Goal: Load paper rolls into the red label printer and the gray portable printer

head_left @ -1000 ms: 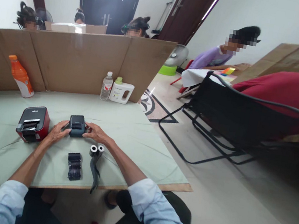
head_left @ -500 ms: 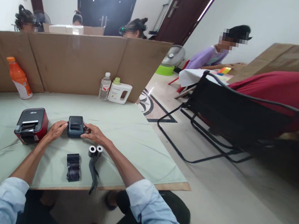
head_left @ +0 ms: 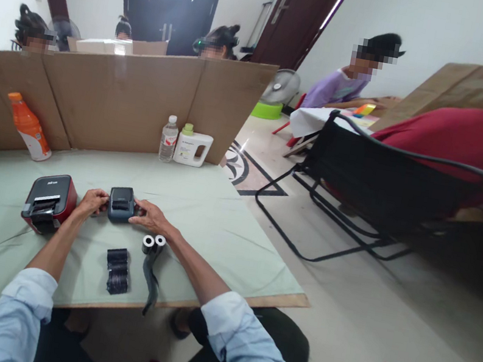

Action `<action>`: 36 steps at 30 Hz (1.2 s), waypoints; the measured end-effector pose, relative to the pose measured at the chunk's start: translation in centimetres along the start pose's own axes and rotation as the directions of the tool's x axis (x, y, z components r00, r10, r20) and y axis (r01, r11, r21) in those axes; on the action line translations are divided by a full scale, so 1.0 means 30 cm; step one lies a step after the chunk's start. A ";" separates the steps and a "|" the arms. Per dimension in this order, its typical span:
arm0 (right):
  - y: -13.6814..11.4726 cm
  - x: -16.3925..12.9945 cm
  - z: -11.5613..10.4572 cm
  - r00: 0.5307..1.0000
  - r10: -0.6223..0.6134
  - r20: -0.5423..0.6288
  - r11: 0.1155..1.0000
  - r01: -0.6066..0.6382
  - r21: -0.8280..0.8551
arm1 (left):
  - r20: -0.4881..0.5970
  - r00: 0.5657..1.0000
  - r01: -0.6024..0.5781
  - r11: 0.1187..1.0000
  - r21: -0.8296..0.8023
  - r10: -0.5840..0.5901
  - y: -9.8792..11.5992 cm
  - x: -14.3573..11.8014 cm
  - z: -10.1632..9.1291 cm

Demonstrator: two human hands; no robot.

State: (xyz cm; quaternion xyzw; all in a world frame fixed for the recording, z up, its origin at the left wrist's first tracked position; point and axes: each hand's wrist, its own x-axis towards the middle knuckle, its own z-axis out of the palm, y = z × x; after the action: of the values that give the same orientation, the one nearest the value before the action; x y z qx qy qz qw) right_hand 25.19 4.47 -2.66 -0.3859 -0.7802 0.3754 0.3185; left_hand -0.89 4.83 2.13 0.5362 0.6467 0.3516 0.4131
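As both hands grip, small dark printer [head_left: 121, 205], lid closed

a small dark blue-grey printer [head_left: 121, 204] sits flat on the pale green table, lid shut, just right of a larger red one.

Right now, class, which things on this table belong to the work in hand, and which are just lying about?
In hand:
left hand and right hand, each on a side of the grey printer
paper rolls and black cartridge, close by

Lying about:
red printer
orange bottle
water bottle
white jug
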 end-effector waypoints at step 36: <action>-0.010 -0.009 0.005 0.998 -0.055 -0.026 0.996 0.053 -0.077 | -0.002 0.983 0.185 0.982 0.029 -0.185 0.031 0.022 -0.008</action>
State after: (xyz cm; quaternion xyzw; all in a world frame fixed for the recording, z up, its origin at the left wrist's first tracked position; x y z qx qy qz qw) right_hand 25.09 4.07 -2.54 -0.3818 -0.7996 0.3309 0.3246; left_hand -0.79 5.64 2.97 0.4797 0.6987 0.3023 0.4363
